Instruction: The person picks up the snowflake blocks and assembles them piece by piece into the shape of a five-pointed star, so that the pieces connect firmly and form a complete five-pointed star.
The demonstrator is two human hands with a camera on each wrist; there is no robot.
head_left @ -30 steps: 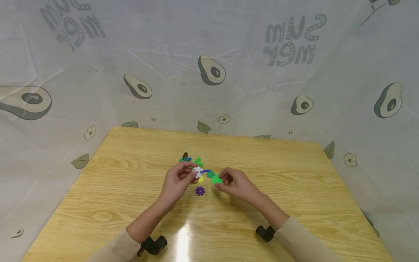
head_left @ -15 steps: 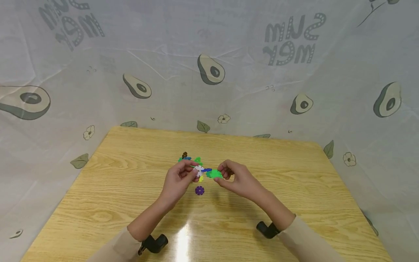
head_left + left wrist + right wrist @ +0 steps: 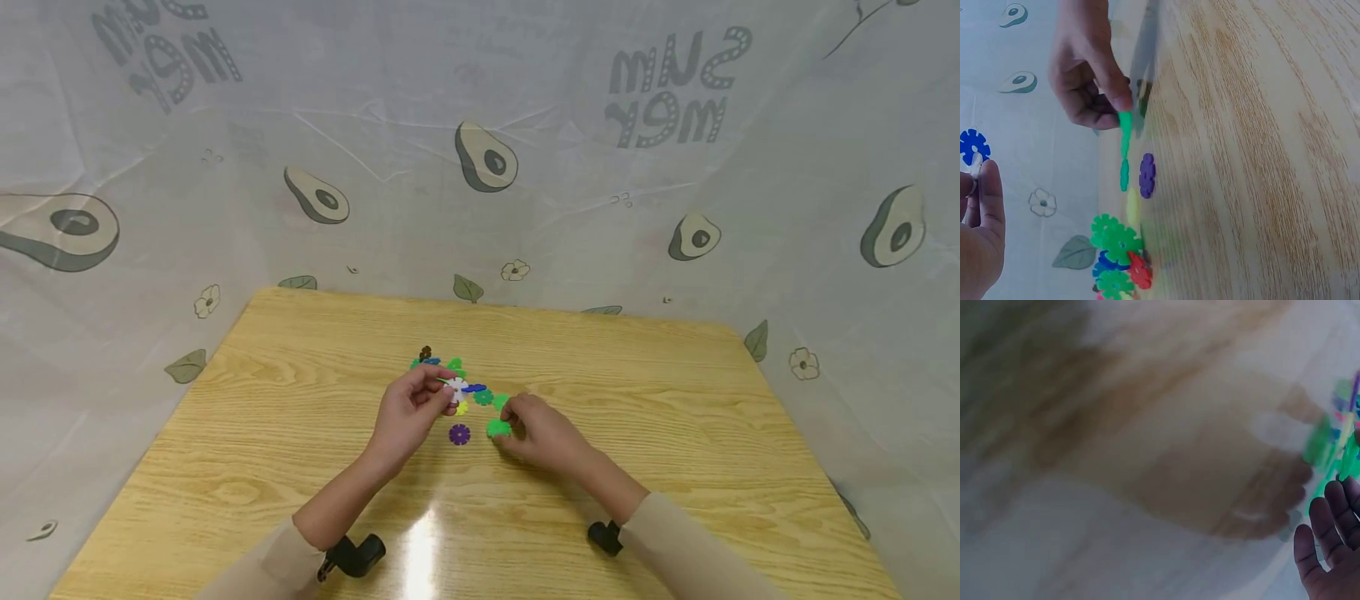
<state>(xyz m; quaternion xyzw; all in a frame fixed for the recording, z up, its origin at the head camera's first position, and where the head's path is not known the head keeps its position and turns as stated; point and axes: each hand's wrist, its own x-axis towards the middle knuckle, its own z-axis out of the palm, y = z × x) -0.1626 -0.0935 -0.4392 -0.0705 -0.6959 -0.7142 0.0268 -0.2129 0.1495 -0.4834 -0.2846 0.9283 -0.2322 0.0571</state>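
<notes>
In the head view my left hand (image 3: 408,417) pinches a white notched plastic disc (image 3: 456,390) between thumb and fingers. Joined to that disc is a blue notched disc (image 3: 474,388), sticking out to the right; the left wrist view shows this blue disc (image 3: 974,147) face on. My right hand (image 3: 542,429) pinches a bright green notched disc (image 3: 498,427), low over the table. Just beyond its fingers is another light green disc (image 3: 501,402), with a darker green disc (image 3: 483,397) beside it. The right wrist view is blurred and shows only part of the right hand (image 3: 1335,544).
A purple disc (image 3: 460,434) lies nearest me on the wooden table (image 3: 300,467). A yellow disc (image 3: 462,408) is partly behind my left hand. Farther back sit several more discs, including a brown one (image 3: 426,352) and a red one (image 3: 1140,270). A printed curtain stands behind the table.
My right hand moved its green disc up toward the blue disc, then back down and nearer me, uncovering another light green disc. The left hand stays nearly still.
</notes>
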